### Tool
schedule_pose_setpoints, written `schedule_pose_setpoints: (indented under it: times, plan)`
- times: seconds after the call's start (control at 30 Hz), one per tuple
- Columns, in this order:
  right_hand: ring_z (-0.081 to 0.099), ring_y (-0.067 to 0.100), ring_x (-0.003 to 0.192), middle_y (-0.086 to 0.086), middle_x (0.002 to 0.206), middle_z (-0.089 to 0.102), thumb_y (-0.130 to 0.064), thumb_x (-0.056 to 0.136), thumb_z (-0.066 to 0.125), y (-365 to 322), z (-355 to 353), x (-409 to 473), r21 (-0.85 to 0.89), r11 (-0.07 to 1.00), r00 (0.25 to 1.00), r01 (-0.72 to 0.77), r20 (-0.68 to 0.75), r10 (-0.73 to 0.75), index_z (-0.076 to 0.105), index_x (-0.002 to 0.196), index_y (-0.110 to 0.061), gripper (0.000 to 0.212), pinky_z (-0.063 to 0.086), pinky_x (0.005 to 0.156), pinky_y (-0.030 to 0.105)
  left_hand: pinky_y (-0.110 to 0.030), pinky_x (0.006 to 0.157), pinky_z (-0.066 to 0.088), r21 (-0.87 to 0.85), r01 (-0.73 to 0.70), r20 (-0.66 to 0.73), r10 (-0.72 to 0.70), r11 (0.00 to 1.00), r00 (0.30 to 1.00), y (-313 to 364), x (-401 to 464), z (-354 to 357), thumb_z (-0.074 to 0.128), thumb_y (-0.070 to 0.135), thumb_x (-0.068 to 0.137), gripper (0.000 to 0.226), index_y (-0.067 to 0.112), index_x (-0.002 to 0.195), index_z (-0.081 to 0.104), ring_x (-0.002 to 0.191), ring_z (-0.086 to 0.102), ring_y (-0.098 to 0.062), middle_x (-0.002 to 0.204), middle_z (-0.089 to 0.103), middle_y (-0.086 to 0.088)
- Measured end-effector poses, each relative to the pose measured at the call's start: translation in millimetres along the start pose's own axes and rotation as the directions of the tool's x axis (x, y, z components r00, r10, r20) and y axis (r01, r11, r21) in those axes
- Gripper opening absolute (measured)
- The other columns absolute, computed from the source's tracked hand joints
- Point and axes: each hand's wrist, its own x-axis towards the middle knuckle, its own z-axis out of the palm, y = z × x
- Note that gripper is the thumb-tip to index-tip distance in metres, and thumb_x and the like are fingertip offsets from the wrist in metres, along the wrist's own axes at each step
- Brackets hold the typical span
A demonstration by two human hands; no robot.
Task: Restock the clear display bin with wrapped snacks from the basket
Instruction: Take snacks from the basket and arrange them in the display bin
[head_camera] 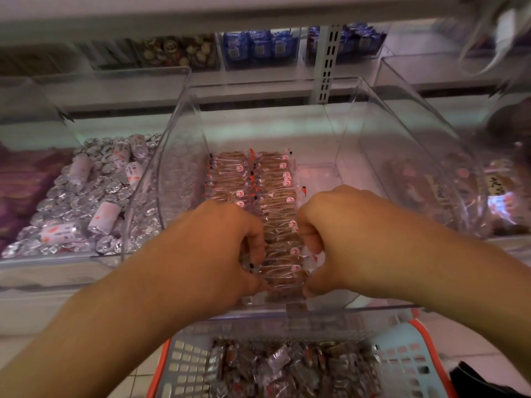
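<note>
The left hand [227, 248] and right hand [330, 239] reach into the clear bin [184, 116], fingers curled around a row of wrapped snacks [283, 254] pressed between them at the bin's front. More of the same snacks lie in two neat rows behind. Below the bin, the basket [184, 366] holds a loose pile of wrapped snacks.

Basket [184, 366] cut off below; fingers [256, 248] partly hidden among wrapped snacks [280, 254].
</note>
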Motion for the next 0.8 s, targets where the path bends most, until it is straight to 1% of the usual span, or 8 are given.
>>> schedule_pose_setpoints:
  times: [0.1, 0.2, 0.3, 0.4, 0.47, 0.6, 0.73, 0.8]
  plan:
    - [0.053, 0.005, 0.057, -0.009, 0.061, 0.055, -0.053, 0.052, 0.091, -3.9, 1.0, 2.8, 0.006, 0.994, 0.994, 0.108, 0.020, -0.108, 0.064, 0.072, -0.025, 0.044, 0.034, 0.044, 0.025, -0.033, 0.067, 0.055, 0.005, 0.003, 0.005, -0.003, 1.000, 1.000, 0.2, -0.1, -0.8, 0.084, 0.042, 0.055, 0.027, 0.035, 0.070, 0.063, 0.067, 0.061, -0.003, 0.068, 0.062, 0.014]
    - [0.047, 0.005, 0.059, -0.009, 0.066, 0.054, -0.052, 0.054, 0.089, -8.9, 5.9, 7.1, -0.049, 0.987, 0.988, 0.156, 0.021, -0.155, 0.064, 0.073, -0.025, 0.042, 0.030, 0.043, 0.024, -0.033, 0.067, 0.055, -0.003, 0.005, 0.026, -0.005, 1.000, 1.000, -0.2, -0.9, -0.7, 0.083, 0.040, 0.056, 0.024, 0.036, 0.071, 0.064, 0.067, 0.061, -0.004, 0.069, 0.062, 0.013]
    - [0.034, 0.004, 0.051, -0.009, 0.062, 0.041, -0.052, 0.055, 0.086, -11.5, 10.9, 8.9, -0.123, 0.973, 0.979, 0.194, -0.040, -0.200, 0.046, 0.062, -0.024, 0.049, 0.026, 0.043, 0.021, -0.032, 0.065, 0.055, -0.017, -0.011, 0.037, 0.012, 1.000, 0.999, -0.4, -1.0, -1.0, 0.077, 0.045, 0.053, 0.025, 0.038, 0.074, 0.065, 0.063, 0.061, -0.002, 0.068, 0.063, 0.013]
    - [0.025, 0.004, 0.045, -0.009, 0.055, 0.031, -0.043, 0.058, 0.081, -12.7, 12.6, 10.2, -0.137, 0.966, 0.970, 0.219, -0.074, -0.231, 0.031, 0.054, -0.028, 0.053, 0.021, 0.042, 0.020, -0.030, 0.064, 0.054, -0.042, -0.038, 0.058, 0.040, 0.998, 0.998, 1.1, 0.7, 0.1, 0.064, 0.053, 0.046, 0.038, 0.042, 0.081, 0.063, 0.063, 0.061, 0.000, 0.069, 0.064, 0.014]
    - [0.027, 0.005, 0.044, -0.008, 0.054, 0.031, -0.035, 0.062, 0.079, -12.0, 13.0, 12.7, -0.094, 0.974, 0.974, 0.204, -0.083, -0.212, 0.031, 0.051, -0.028, 0.049, 0.023, 0.042, 0.019, -0.032, 0.065, 0.054, -0.053, -0.047, 0.061, 0.050, 0.998, 0.997, 0.5, 1.8, 3.3, 0.063, 0.055, 0.047, 0.039, 0.043, 0.085, 0.060, 0.066, 0.061, -0.002, 0.073, 0.064, 0.015]
    - [0.041, 0.009, 0.050, -0.006, 0.060, 0.042, -0.036, 0.064, 0.080, -7.2, 10.9, 15.7, -0.002, 0.983, 0.983, 0.181, -0.036, -0.181, 0.036, 0.055, -0.025, 0.045, 0.034, 0.046, 0.019, -0.035, 0.067, 0.054, -0.066, -0.051, 0.046, 0.054, 0.997, 0.997, -2.9, 1.7, 7.0, 0.064, 0.050, 0.051, 0.033, 0.042, 0.082, 0.061, 0.069, 0.061, -0.006, 0.078, 0.062, 0.015]
    - [0.055, 0.007, 0.056, -0.006, 0.064, 0.055, -0.025, 0.061, 0.083, -1.8, 4.8, 15.5, 0.070, 0.984, 0.987, 0.163, -0.013, -0.163, 0.057, 0.067, -0.021, 0.027, 0.050, 0.049, 0.027, -0.034, 0.066, 0.054, -0.054, -0.050, 0.047, 0.052, 0.997, 0.998, -1.3, 1.2, 4.5, 0.065, 0.049, 0.050, 0.031, 0.041, 0.080, 0.061, 0.067, 0.060, -0.005, 0.076, 0.060, 0.016]
    - [0.056, 0.005, 0.055, -0.007, 0.062, 0.058, -0.025, 0.061, 0.084, 0.6, 2.5, 14.1, 0.103, 0.981, 0.986, 0.163, -0.034, -0.160, 0.062, 0.070, -0.023, 0.024, 0.051, 0.050, 0.025, -0.033, 0.066, 0.054, -0.067, -0.034, 0.060, 0.038, 0.997, 0.997, 0.6, 0.4, 2.6, 0.068, 0.050, 0.050, 0.032, 0.043, 0.080, 0.061, 0.066, 0.061, -0.003, 0.074, 0.062, 0.015]
